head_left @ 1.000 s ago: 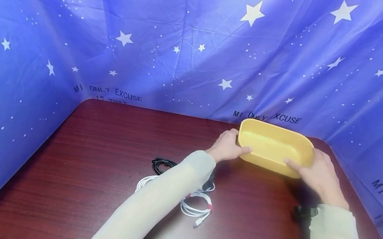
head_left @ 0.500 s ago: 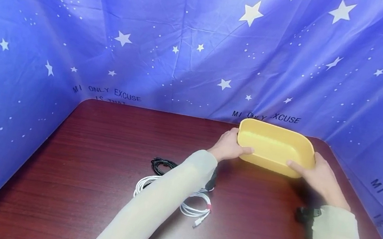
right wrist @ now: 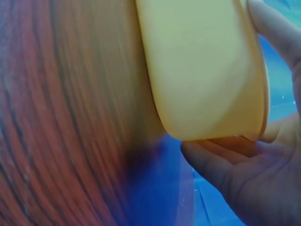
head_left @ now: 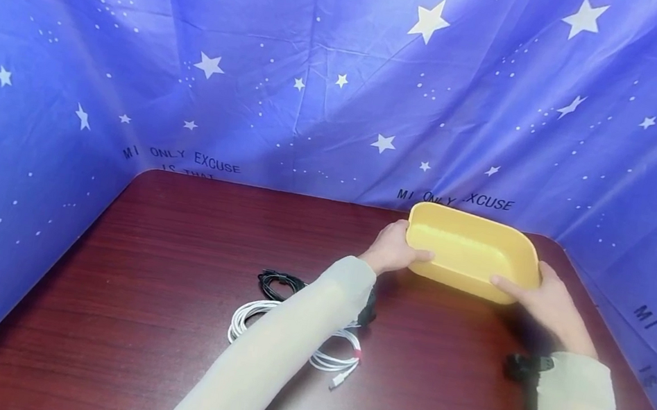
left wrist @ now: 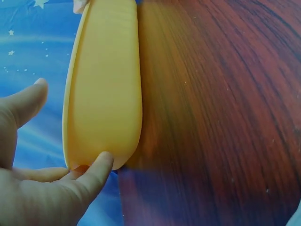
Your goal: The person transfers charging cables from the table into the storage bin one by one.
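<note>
A yellow oblong bin [head_left: 467, 252] with rounded corners stands near the table's back right corner, its opening tipped toward me. At its left end my left hand [head_left: 390, 249] holds it; in the left wrist view the fingers [left wrist: 96, 172] touch the end wall and the thumb stands off above the rim. My right hand [head_left: 548, 302] holds the right end, thumb at the front rim and fingers [right wrist: 211, 162] against the end wall. Nothing shows inside the bin. Whether its base fully rests on the table cannot be told.
A coiled black cable [head_left: 279, 286] and coiled white cables [head_left: 250, 313], one with a red tie [head_left: 357, 354], lie mid-table, partly hidden by my left sleeve [head_left: 284, 339]. Blue star-printed curtains [head_left: 254, 103] enclose the dark red wooden table [head_left: 173, 232] at the back and sides.
The right hand shifted slightly right along the bin's end between the first and second frames. Both hands still hold the bin, which stays almost in place. The view drifts slightly.
</note>
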Tool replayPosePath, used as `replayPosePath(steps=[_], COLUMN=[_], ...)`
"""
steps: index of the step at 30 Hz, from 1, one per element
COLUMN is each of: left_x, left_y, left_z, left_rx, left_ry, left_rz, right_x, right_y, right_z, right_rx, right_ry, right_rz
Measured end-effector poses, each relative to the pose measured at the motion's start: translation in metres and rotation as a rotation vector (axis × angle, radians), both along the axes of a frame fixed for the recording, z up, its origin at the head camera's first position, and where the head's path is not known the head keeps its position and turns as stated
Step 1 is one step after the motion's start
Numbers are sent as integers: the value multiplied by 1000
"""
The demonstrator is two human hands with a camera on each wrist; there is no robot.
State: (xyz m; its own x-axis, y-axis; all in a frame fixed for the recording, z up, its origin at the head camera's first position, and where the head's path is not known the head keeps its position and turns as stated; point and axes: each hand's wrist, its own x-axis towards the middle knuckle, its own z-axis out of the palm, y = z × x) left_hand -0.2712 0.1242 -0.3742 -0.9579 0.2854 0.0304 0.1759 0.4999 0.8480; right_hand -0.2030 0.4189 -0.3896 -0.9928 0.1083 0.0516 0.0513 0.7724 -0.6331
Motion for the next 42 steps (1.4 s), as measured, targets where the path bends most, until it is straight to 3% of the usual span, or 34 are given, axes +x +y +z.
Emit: replayPosePath(steps=[11,29,42], left_x=[0,-3,-2], left_y=[1,2,4], left_z=[-8,-12,-13], left_rx=[36,51,99], left_ry=[-30,-50,-67], left_rz=[8,4,24], right_x=[4,-2,0], right_y=[0,2,-1], right_z=[4,-2,2], right_rx=[-30,0,-15], right_ry=[-20,99,-17], right_rz=[8,36,1])
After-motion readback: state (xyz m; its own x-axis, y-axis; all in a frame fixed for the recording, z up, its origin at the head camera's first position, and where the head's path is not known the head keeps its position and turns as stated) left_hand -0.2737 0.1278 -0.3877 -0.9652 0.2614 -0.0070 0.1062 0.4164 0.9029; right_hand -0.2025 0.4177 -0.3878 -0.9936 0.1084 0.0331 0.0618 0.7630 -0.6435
